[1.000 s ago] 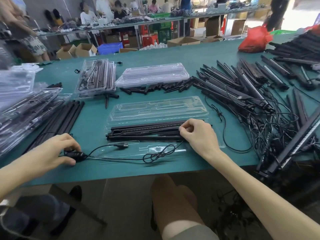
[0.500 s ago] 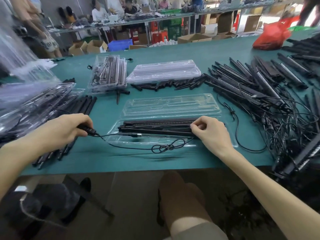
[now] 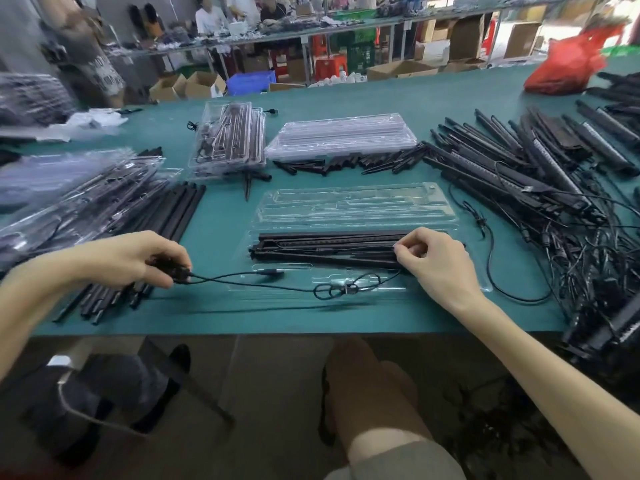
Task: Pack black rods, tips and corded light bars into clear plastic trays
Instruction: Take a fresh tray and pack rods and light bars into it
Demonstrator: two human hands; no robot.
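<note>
1. On the green table, close to its near edge, an open clear plastic tray lies flat. Its far half holds nothing.
2. The near half of this tray holds a black bundle of rods with one light bar, lying left to right.
3. The right hand rests on the right end of the black bundle. Its fingers are curled, and thumb and forefinger are pressed together there. Which piece they pinch I cannot tell.
4. The left hand is left of the tray, above loose black rods. Its fingers are closed around a small black block on the cord.
5. The cord runs from this block to the right, across the front part of the tray, to a small tied coil that lies on the tray. A small plug lies on the tray just beside the cord.
6. Behind the open tray, a row of black tips lies on the table. Just behind them is a stack of empty clear trays.
7. Left of that stack stands a pile of packed trays. More packed trays lie at the far left, blurred.
8. At the right lies a big heap of corded light bars, with their cords tangled toward the near edge.
9. Far right at the back there is a red bag.
</note>
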